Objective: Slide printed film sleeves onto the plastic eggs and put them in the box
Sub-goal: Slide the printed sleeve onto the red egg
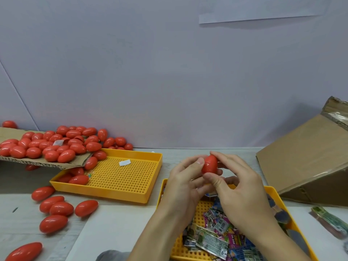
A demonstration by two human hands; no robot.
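Both hands are holding one bare red plastic egg (210,164) upright above the near yellow tray (271,191): the left hand (185,182) is pinching it from the left with the thumb against its side, while the right hand (239,187) is gripping it between fingertips at the top and thumb at the bottom. No sleeve is showing on this egg, so the sleeving step is judged as just beginning. The printed film sleeves (212,234) are lying in a loose heap in that tray. Many unsleeved eggs (50,146) are waiting on a cardboard sheet (11,133), in the far yellow tray (122,178) and loose on the table (120,227); most of the work is apparently remaining. The cardboard box (308,159) is standing tilted at right, contents hidden. A plain pale wall (150,72) is backing the light wooden surface.
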